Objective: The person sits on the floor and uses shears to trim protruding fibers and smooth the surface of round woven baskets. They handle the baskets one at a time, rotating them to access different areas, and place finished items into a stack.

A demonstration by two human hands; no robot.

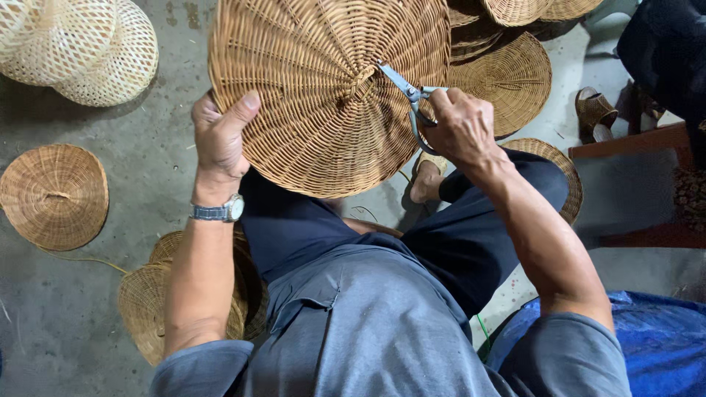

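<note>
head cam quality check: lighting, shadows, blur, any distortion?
Head view: soft, even light, no glare; the woven tray, scissors, left hand and right hand are sharp. Only faint shadows lie on the concrete floor. Wide-angle stretch shows on the shirt at the bottom edge; no motion blur.

Crowded floor, one open lane on our left

We see bare floor (147, 169) between the flat woven disc (53, 195) and our left hand (219, 143); stacked woven discs (507, 73) and a sandal (594, 112) block our right.
</note>
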